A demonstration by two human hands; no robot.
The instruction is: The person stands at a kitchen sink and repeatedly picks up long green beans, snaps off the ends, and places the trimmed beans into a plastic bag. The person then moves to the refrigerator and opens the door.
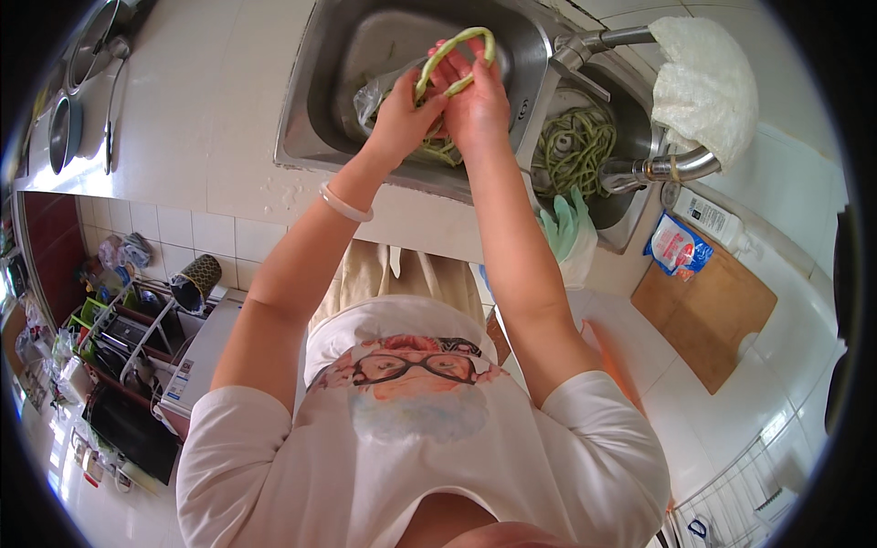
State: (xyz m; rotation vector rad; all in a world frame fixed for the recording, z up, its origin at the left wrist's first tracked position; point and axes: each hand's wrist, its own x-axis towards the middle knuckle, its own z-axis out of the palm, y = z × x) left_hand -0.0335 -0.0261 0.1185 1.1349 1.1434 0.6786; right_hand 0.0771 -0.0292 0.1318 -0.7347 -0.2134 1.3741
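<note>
Over the left basin of a stainless steel sink (291, 130), a pale green long bean (452, 42) arches between my two hands. My left hand (404, 113) pinches one end of it between thumb and fingers. In my right hand (479, 103), turned palm up, the bean's other side rests between thumb and fingers. Below them, partly hidden by my hands, more long beans (442, 152) lie in the basin with a clear plastic bag (372, 98). A tangled heap of long beans (574, 147) fills part of the right basin.
The metal faucet (582, 51) stands between the basins, and a white cloth (706, 89) hangs over a pipe. Green rubber gloves (570, 222) drape over the sink's front edge. To the right are a wooden cutting board (706, 308), a blue packet (678, 246) and a white bottle (709, 216).
</note>
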